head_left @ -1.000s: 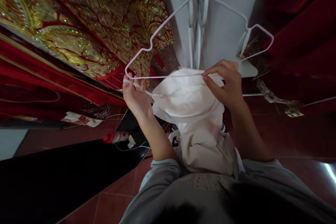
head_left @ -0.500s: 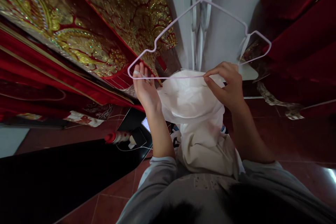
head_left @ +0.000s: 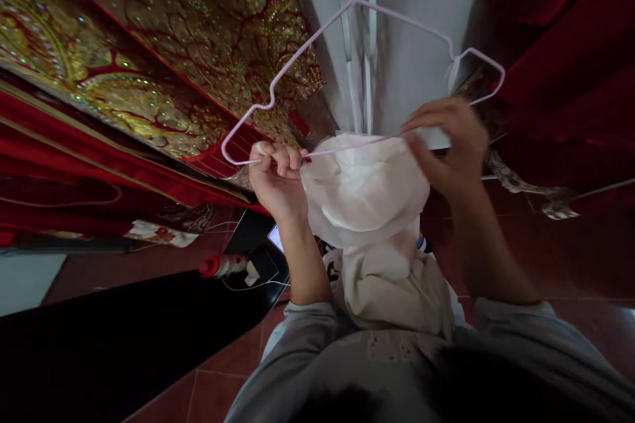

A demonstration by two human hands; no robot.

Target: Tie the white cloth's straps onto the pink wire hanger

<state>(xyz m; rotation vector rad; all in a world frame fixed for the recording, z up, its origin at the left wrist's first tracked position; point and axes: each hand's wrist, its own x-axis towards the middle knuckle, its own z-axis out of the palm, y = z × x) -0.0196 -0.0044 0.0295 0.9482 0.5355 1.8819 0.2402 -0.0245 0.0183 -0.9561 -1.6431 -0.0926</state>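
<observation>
A pale pink hanger (head_left: 297, 56) hangs by its hook in front of a white metal fitting. The fingers of my left hand (head_left: 280, 178) are curled round the hanger's bottom bar near its left end. My right hand (head_left: 449, 145) is blurred, its thumb and fingertips at the same bar further right. A small white strip (head_left: 453, 73) hangs at the hanger's right notch. Below and behind the bar, white cloth (head_left: 367, 192) lies over my lap, with beige cloth (head_left: 391, 284) nearer my body.
Red and gold sequinned garments (head_left: 198, 33) hang at the left, and dark red cloth (head_left: 570, 66) at the right. A black table (head_left: 124, 344) at lower left bears a red-capped bottle (head_left: 223, 267), a phone (head_left: 276, 236) and white cables.
My left fingers, open before, have curled round the bar. The hanger has shifted left and its left end has dipped. My right hand has moved slightly right.
</observation>
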